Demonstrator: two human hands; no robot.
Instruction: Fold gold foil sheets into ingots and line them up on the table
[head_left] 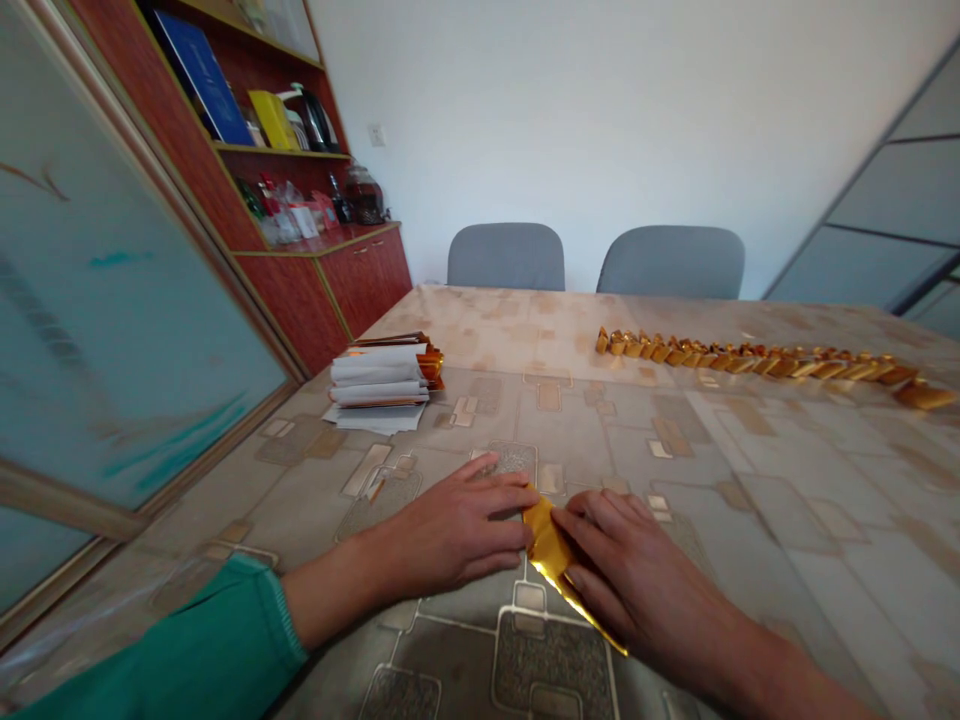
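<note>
A folded sheet of gold foil paper [551, 540] lies slantwise at the front of the table, between my two hands. My left hand [469, 520] holds its left end with the fingertips, the fingers fairly straight. From the other side my right hand [630, 560], with bent fingers, grips the foil paper and covers part of it. A narrow pointed end of the foil sticks out below the right hand. Beyond the left hand stands a stack of paper sheets [382, 385], white on the front with gold edges at the right.
A long row of folded gold foil pieces [720, 356] runs along the back right of the table [480, 420]. Two grey chairs [506, 255] stand behind it against the wall. A red cabinet [360, 275] with bottles and boxes is at the back left, beside a glass sliding door [127, 270].
</note>
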